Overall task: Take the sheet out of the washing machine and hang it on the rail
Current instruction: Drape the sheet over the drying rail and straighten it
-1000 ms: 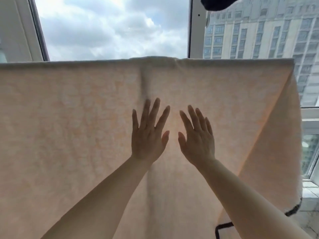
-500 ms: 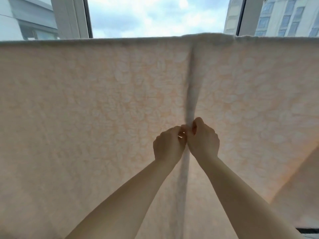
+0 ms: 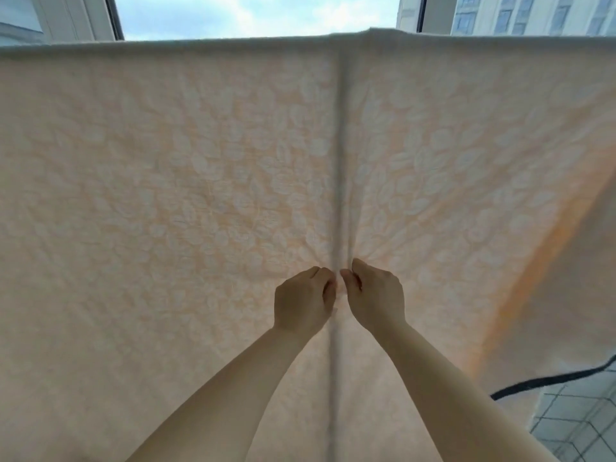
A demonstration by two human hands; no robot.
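Observation:
A pale peach sheet (image 3: 166,195) with a white leaf pattern hangs spread over a rail hidden under its top fold, filling most of the view. A vertical crease (image 3: 339,161) runs down its middle. My left hand (image 3: 305,300) and my right hand (image 3: 375,295) are side by side at the crease, each pinching the fabric with curled fingers. The sheet's right edge, trimmed with a dark border (image 3: 550,380), hangs at a slant at lower right.
Window frames (image 3: 100,15) and sky are above the sheet. A tall building (image 3: 533,15) stands outside at upper right. A tiled wall or floor (image 3: 580,425) shows at lower right below the sheet's edge.
A second ago both hands were flat and open against the sheet. They then closed on the crease and still pinch it. The view has moved closer and slightly left.

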